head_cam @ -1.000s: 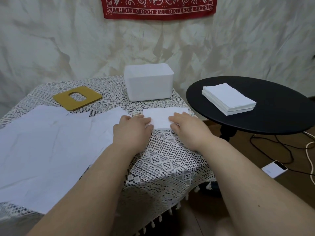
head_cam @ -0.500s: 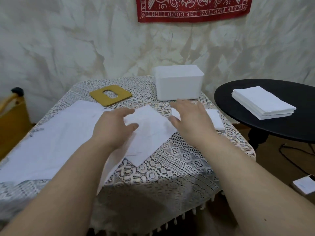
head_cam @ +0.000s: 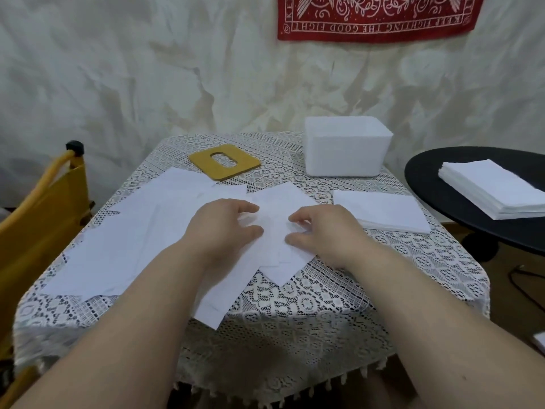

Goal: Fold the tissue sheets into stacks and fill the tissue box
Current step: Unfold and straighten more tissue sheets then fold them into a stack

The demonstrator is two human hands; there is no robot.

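Left hand (head_cam: 221,228): mine, fingers loosely curled, resting on the loose tissue sheet (head_cam: 277,231); whether it pinches, I cannot tell.
Right hand (head_cam: 324,231): fingers curled on the same sheet's right side; pinch unclear.
Sheet: flat, mid-table, askew, overlapping the spread sheets (head_cam: 132,231) to the left.
Folded stack (head_cam: 383,214): just right of my right hand.
Tissue box (head_cam: 348,152): far edge, lid off.
Lid (head_cam: 224,162): yellow, left of box.
Table (head_cam: 324,305): lace-covered.

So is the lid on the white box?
No. The yellow lid lies flat on the tablecloth, apart from the white box.
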